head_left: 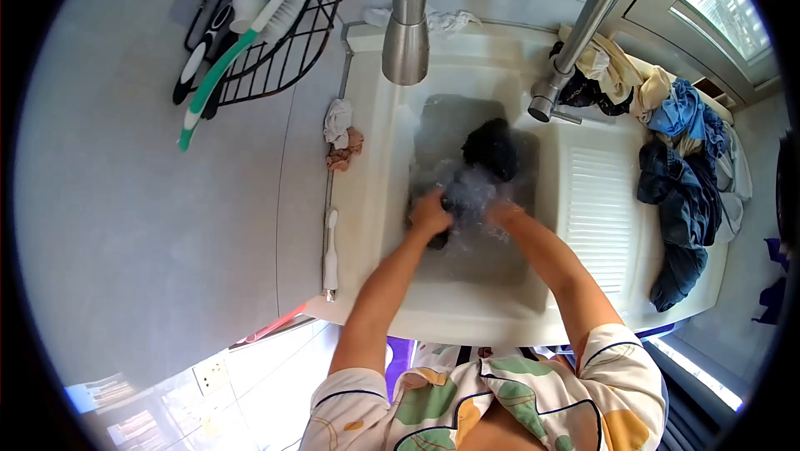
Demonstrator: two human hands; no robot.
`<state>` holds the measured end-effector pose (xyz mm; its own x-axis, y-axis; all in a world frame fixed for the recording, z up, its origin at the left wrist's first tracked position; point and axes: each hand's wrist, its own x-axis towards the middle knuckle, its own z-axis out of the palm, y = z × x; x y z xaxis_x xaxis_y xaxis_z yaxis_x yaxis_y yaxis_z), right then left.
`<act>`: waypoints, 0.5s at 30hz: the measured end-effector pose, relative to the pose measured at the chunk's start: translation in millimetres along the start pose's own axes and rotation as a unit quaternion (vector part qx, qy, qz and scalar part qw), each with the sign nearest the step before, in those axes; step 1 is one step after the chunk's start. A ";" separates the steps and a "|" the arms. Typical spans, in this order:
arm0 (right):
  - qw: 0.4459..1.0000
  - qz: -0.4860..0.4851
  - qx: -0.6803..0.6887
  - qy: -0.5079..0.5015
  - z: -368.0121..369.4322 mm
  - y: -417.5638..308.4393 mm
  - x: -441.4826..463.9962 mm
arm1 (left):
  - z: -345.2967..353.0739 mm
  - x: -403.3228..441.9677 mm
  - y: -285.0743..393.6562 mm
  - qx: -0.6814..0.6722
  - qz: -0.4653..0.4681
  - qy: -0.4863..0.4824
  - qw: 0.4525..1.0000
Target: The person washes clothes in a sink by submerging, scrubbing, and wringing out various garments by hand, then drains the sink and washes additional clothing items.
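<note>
Black cloth (439, 240) is bunching mid-frame in the grasping left hand (431, 212), the right hand (503, 214) blurring, grip unclear, brisk churning risking splashes.

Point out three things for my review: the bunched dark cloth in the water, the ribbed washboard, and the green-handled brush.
Dark cloth (490, 149): head view, on its bunched lump.
Ribbed washboard (598, 209): head view, mid-ridges.
Green-handled brush (219, 70): head view, on its handle.
</note>
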<state>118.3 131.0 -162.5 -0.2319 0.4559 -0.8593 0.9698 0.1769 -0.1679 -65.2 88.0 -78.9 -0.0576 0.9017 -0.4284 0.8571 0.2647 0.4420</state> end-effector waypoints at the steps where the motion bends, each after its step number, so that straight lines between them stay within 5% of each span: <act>1: 0.991 -0.039 -0.061 0.109 -25.4 -24.0 -44.8 | -14.6 1.5 3.8 -0.170 -0.024 0.014 0.985; 2: 0.966 -0.077 -0.120 0.214 -48.7 -49.6 -87.9 | -27.4 0.7 10.2 -0.226 0.042 0.062 0.971; 4: 0.841 -0.324 0.174 0.397 -45.0 -35.0 -74.0 | -80.1 -17.3 51.9 -0.224 0.061 0.046 0.972; 5: 0.841 -0.324 0.172 0.397 -48.1 -33.1 -75.7 | -105.8 -29.0 73.0 -0.222 0.077 0.029 0.972; 7: 0.748 -0.408 0.460 0.249 -56.1 -31.4 -80.4 | -137.1 -46.7 100.0 -0.310 0.214 0.087 0.922; 8: 0.732 -0.375 0.537 0.185 -79.9 -43.3 -114.4 | -155.4 -58.9 113.8 -0.327 0.243 0.096 0.908; 15: 0.617 -0.494 0.600 0.119 -126.9 -49.7 -173.9 | -243.9 -133.0 149.5 -0.494 0.369 0.191 0.764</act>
<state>100.8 153.6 56.6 -0.6206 0.7838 0.0217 -0.3313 -0.2370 -0.9133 -54.3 91.0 236.4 -0.0526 0.9140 0.4024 -0.0659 -0.4052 0.9118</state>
